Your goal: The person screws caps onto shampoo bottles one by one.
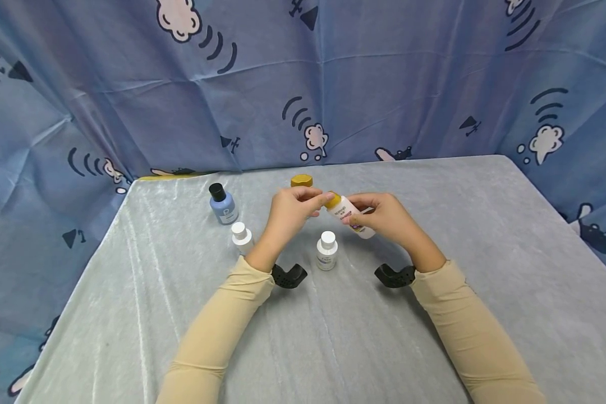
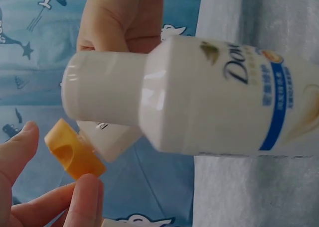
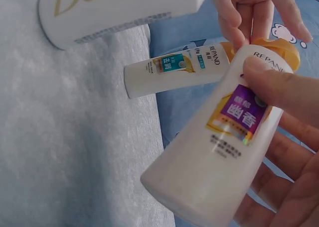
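Note:
A white shampoo bottle (image 1: 344,209) with a yellow cap (image 2: 75,150) is tilted over the table, cap toward the left. My right hand (image 1: 386,216) grips its body, thumb across the purple label (image 3: 242,112) and fingers behind. At the cap is my left hand (image 1: 294,212); its fingertips touch the cap's edge while the thumb stands apart from it. Below and between the hands, a white Dove bottle (image 1: 326,252) stands upright and fills much of both wrist views. A second yellow-capped bottle (image 3: 174,70) stands behind the left hand, which partly hides it in the head view.
Left of the left hand stand a blue bottle (image 1: 224,206) with a black cap and a white-capped bottle (image 1: 242,238), the latter partly hidden by the wrist. A pale cloth (image 1: 485,235) covers the table. A blue patterned curtain (image 1: 384,84) hangs at its back edge.

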{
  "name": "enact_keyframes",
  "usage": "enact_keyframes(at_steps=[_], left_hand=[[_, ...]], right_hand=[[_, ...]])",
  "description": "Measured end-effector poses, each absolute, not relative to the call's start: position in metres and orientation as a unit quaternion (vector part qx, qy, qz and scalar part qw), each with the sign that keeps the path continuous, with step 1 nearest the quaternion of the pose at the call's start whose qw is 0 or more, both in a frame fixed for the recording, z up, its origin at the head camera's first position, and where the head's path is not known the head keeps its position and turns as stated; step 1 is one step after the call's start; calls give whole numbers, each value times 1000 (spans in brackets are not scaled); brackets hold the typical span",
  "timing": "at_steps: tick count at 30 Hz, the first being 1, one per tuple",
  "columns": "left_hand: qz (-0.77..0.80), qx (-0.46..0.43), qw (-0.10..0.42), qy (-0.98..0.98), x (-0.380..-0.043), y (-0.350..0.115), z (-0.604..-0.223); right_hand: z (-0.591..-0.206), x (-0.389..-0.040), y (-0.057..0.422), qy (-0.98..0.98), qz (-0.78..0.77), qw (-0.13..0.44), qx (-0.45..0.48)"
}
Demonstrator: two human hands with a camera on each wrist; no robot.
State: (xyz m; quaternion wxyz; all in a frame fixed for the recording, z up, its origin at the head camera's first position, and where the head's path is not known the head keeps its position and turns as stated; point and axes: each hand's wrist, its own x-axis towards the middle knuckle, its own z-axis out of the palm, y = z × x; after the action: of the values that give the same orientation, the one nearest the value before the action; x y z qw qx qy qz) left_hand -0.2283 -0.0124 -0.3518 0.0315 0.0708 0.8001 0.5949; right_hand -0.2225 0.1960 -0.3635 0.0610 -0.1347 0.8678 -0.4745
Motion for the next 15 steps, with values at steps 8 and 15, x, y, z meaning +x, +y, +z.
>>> enact_keyframes(at_steps=[8,15], left_hand=[[577,85,12,812,-229,-9,-355],[575,110,19,811,-229,-9,-356]], right_hand=[[-361,-220,195,877,-454,39,-151],[-360,-220,196,871,-468,46,-142]])
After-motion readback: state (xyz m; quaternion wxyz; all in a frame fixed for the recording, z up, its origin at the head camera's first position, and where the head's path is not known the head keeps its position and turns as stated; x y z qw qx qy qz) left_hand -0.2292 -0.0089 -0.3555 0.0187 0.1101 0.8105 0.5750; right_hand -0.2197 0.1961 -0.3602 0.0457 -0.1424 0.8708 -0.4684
